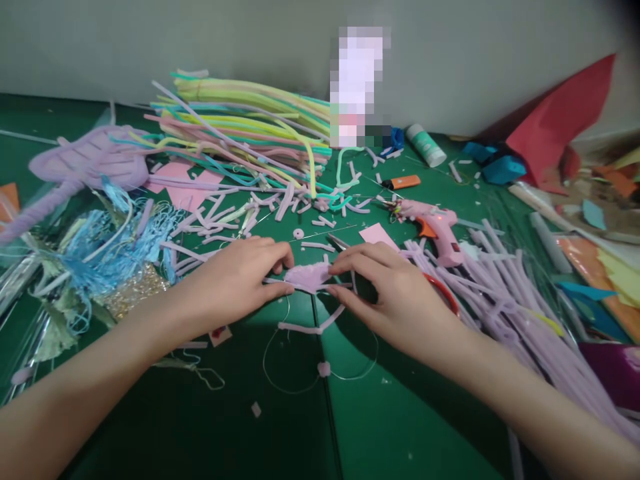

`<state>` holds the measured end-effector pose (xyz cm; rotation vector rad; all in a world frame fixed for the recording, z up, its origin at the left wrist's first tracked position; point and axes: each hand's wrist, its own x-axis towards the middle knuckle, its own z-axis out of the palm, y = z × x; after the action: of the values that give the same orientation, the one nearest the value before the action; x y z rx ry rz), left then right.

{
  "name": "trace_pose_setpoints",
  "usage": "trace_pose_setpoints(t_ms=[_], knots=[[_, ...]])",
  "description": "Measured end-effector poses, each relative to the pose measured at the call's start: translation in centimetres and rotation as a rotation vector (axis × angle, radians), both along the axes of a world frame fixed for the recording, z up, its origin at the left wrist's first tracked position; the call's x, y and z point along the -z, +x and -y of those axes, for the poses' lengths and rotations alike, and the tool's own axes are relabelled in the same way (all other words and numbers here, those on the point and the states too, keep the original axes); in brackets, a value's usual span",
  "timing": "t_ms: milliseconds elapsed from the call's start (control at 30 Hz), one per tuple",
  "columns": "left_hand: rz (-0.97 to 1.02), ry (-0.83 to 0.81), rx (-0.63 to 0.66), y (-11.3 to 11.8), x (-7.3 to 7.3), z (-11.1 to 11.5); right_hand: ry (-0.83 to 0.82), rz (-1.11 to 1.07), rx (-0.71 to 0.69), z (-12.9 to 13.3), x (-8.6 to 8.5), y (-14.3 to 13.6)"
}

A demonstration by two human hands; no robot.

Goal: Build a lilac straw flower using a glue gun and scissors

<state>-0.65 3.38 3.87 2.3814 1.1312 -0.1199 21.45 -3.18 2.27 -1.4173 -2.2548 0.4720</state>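
Note:
Between my two hands is a small flat lilac piece [307, 277] that looks made of fuzzy pipe cleaner. My left hand [250, 277] pinches its left end between thumb and fingers. At its right end, the thumb and fingertips of my right hand [383, 280] close on the piece. A bent lilac pipe cleaner [300, 328] lies just below on the green table [270, 440]. Nearer to me, a thin looped thread or wire [273, 383] curves round to a small lilac tuft [324, 369].
A pink glue gun [435, 227], an orange lighter [401, 182] and a glue stick [426, 145] lie beyond my right hand. Lilac pipe cleaners [520, 320] spread at right. Coloured pipe cleaners [250, 120] are heaped behind. Blue tassels [125, 233] lie left. Pipe-cleaner scraps [215, 217] litter the middle.

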Motion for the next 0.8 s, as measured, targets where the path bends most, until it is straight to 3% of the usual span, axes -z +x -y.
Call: trace_pose_setpoints(t_ms=[267, 400, 533, 700, 800], knots=[[0.068, -0.032, -0.013, -0.1, -0.3, 0.1, -0.063, 0.153, -0.043, -1.4, 0.8, -2.4], [0.108, -0.092, 0.019, -0.5, -0.7, 0.1, -0.208, 0.142, -0.049, -2.2, 0.3, -2.5], [0.163, -0.158, 0.015, -0.9, -1.5, 0.1, -0.447, -0.088, -0.012, -2.2, -0.5, -1.8], [0.189, -0.181, 0.094, -1.3, -1.9, -0.1, -0.914, -0.555, 0.002, -1.7, -0.4, -1.2], [0.206, -0.149, 0.111, -1.3, -2.1, -0.3, -0.986, -0.685, 0.031, -1.6, -0.2, -1.3]])
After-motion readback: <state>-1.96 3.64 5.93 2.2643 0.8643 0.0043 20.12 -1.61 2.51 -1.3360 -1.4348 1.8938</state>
